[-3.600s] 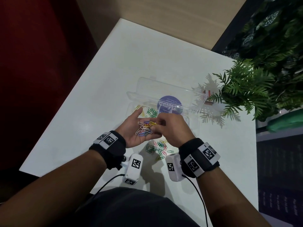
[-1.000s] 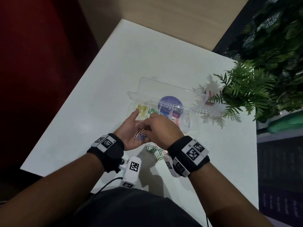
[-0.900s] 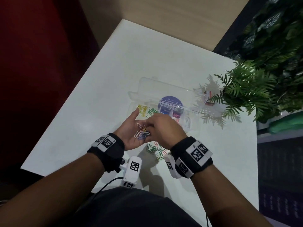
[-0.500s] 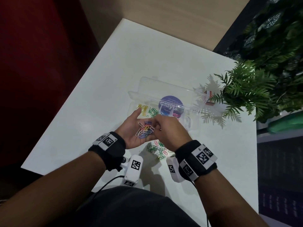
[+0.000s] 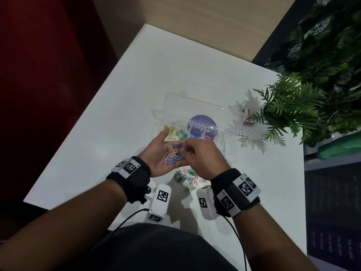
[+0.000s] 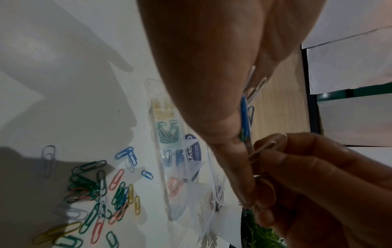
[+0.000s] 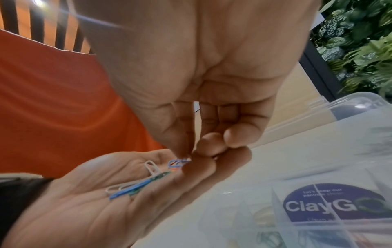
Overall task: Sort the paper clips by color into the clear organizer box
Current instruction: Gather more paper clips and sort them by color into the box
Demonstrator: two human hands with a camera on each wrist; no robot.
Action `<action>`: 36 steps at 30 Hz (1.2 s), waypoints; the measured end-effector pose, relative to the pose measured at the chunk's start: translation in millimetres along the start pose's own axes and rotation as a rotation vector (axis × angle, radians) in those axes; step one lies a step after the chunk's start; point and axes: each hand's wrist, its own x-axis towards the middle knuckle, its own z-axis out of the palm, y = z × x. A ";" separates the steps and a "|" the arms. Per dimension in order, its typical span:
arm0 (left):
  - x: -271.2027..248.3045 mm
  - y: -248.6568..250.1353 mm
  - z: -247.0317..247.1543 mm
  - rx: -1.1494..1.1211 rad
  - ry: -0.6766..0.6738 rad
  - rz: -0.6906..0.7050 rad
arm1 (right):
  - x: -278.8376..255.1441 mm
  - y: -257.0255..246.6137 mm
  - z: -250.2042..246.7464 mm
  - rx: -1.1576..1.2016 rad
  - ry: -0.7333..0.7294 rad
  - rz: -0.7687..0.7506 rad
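White bench, ferns on the right, red wall on the left.

The white bench (image 5: 156, 75) runs corner-first away from the camera, and a green fern (image 5: 289, 106) hangs over its right side, throwing a feathery shadow (image 5: 252, 137) on the top. Tucked just beside the fronds sits a small red-and-white box (image 5: 248, 116). Darker foliage (image 5: 328, 36) fills the upper right, a red wall (image 5: 39, 75) the left, pale wood flooring (image 5: 195, 18) beyond.
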 end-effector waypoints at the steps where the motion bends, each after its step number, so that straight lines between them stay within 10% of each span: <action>1: 0.9 -0.6 0.2 -0.001 -0.006 0.001 | -0.1 1.7 -0.1 0.013 0.023 0.007; 36: 13.2 -3.9 -4.5 0.104 0.287 -0.051 | 15.1 -24.5 21.9 -0.095 0.023 -0.032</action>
